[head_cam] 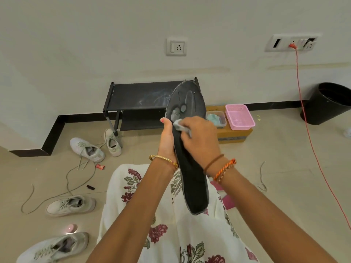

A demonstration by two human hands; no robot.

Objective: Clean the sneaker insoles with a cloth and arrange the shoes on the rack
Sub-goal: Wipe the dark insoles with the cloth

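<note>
Dark insole (pixel 190 168) held by left hand (pixel 167 137); right hand (pixel 199 137) pinches cloth (pixel 179 125), seemingly mid-wipe; four sneakers (pixel 86 149) off the rack (pixel 136 95).

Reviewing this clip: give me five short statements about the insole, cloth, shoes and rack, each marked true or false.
1. The left hand holds the dark insole. True.
2. The right hand presses a cloth on the insole. True.
3. Sneakers already sit on the rack. False: its top shelf is bare; four sneakers lie on the floor.
4. The pink basket is left of the rack. False: it is on the right.
5. The sneakers' laces are tied. False: loose laces trail on the floor.
</note>
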